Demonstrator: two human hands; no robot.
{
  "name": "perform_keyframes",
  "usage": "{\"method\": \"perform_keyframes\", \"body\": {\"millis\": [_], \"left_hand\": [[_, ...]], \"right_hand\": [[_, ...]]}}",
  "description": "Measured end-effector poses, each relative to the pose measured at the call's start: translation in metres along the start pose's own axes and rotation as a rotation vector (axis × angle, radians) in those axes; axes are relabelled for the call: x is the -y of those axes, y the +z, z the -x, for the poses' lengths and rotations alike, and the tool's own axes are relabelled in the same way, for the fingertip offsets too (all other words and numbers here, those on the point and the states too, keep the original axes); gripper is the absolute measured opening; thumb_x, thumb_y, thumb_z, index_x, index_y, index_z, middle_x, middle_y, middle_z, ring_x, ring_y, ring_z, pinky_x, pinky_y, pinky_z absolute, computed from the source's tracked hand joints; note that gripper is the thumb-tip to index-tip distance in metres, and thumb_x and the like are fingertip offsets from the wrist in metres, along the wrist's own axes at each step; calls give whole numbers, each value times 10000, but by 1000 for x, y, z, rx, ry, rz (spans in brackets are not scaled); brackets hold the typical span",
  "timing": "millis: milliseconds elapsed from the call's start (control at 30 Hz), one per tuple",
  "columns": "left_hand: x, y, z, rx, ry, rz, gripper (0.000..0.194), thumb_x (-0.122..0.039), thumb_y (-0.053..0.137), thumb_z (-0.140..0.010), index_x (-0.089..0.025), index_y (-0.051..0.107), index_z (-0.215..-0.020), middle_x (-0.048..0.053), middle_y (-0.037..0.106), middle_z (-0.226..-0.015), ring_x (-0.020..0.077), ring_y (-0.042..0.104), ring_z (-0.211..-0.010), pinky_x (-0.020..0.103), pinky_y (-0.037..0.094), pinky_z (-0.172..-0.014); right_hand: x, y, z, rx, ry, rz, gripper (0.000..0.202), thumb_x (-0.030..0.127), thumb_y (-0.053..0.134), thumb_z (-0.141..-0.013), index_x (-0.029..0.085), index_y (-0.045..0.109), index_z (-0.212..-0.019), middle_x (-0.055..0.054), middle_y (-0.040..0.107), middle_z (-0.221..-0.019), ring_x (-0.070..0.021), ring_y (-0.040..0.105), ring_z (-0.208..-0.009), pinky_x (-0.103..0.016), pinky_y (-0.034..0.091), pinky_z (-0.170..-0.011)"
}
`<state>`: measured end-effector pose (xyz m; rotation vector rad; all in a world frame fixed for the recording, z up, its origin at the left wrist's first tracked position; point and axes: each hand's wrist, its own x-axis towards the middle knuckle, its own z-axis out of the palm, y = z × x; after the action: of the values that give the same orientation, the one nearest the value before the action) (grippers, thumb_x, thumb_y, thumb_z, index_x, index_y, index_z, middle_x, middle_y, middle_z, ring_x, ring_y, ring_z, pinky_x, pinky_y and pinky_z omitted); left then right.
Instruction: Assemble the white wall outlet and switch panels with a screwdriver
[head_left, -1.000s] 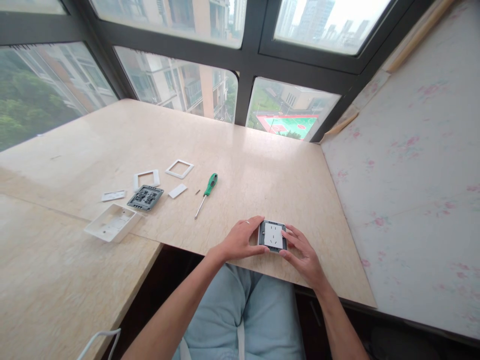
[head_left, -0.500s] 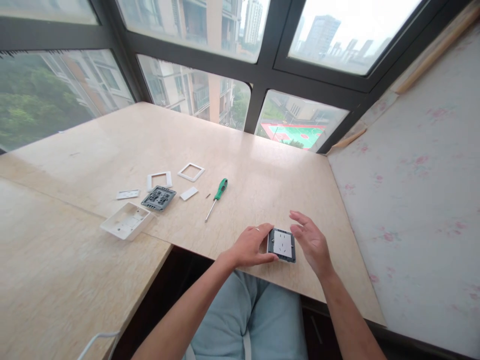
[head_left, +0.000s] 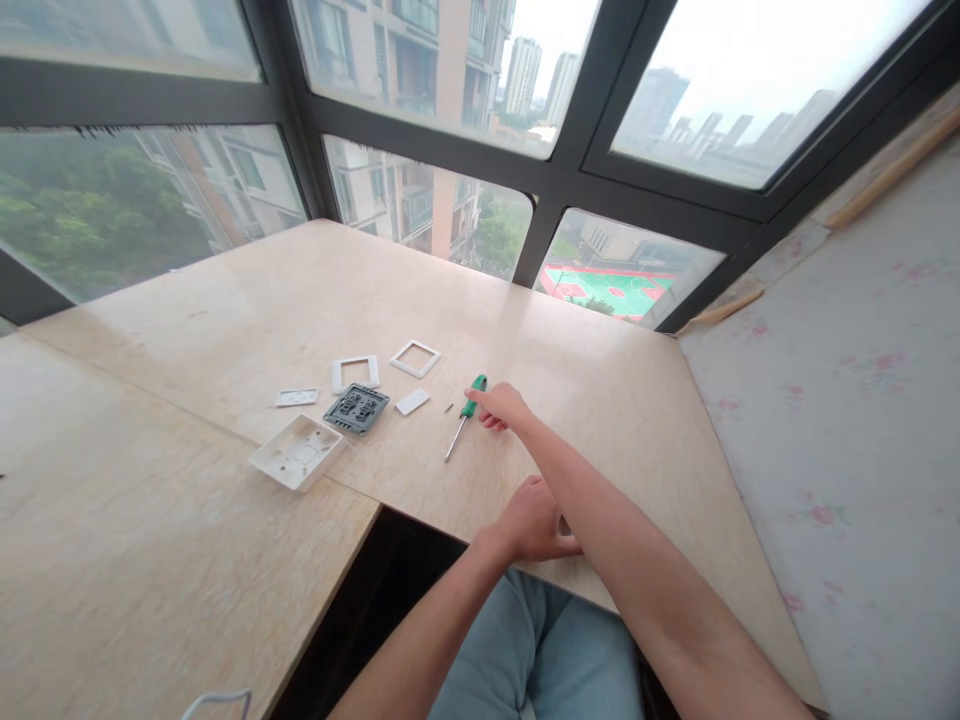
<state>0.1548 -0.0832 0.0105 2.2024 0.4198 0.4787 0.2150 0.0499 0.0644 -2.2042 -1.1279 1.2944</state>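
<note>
My right hand is stretched across to the screwdriver, its fingers closed at the green handle. The screwdriver's metal shaft points toward the table's front edge. Near that edge my left hand is curled round the wall socket, which my right forearm now hides almost wholly. A tiny screw lies just left of the screwdriver. Farther left are a small white cover piece, a dark grey switch module, and a white open mounting box.
Two white frames, one rectangular and one tilted, lie behind the module, with a thin white strip to the left. The pale table borders windows and a flowered wall. A white cable shows at bottom left.
My right hand has left the socket's right side and moved forward and left to the screwdriver, its forearm now covering the socket. My left hand stays by the socket. The view has shifted slightly.
</note>
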Motion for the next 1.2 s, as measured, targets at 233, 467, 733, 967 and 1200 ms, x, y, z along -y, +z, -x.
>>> {"method": "perform_keyframes", "body": {"millis": [233, 467, 733, 967, 1200], "left_hand": [[2, 4, 0, -63, 12, 26, 371, -439, 723, -812, -242, 656, -1120, 87, 716, -1197, 337, 637, -1118, 435, 487, -959], [-9, -9, 0, -12, -22, -6, 637, -529, 768, -785, -215, 531, -1285, 113, 662, -1301, 334, 634, -1177, 451, 466, -1006], [-10, -10, 3, 17, -51, -19, 764, -546, 760, -798, -244, 418, -1411, 126, 531, -1492, 338, 546, -1323, 484, 419, -1093], [-9, -7, 2, 16, -47, -39, 793, -528, 747, -812, -228, 396, -1458, 141, 509, -1521, 343, 504, -1377, 504, 397, -1123], [-4, -5, 4, -4, -48, -34, 867, -522, 752, -811, -248, 348, -1528, 132, 465, -1566, 340, 470, -1417, 507, 388, -1151]], "right_hand": [[5, 4, -16, 4, 74, -60, 373, 356, 647, -969, 167, 601, -1287, -109, 630, -1294, -245, 661, -1084, -456, 574, -903], [-12, -35, 15, -27, -90, -278, 254, 327, 632, -967, 134, 655, -1130, -104, 708, -1103, -212, 703, -919, -380, 592, -800], [-56, -74, 85, -112, -367, -561, 183, 318, 721, -786, 185, 634, -876, -33, 758, -807, -165, 725, -737, -263, 533, -661], [-97, -81, 125, -108, -449, -835, 452, 324, 873, -641, 192, 644, -1008, -82, 805, -952, -229, 747, -899, -297, 531, -687], [-136, -90, 150, -181, -520, -894, 415, 303, 868, -714, 210, 665, -1064, -75, 807, -997, -226, 751, -917, -326, 564, -734]]}}
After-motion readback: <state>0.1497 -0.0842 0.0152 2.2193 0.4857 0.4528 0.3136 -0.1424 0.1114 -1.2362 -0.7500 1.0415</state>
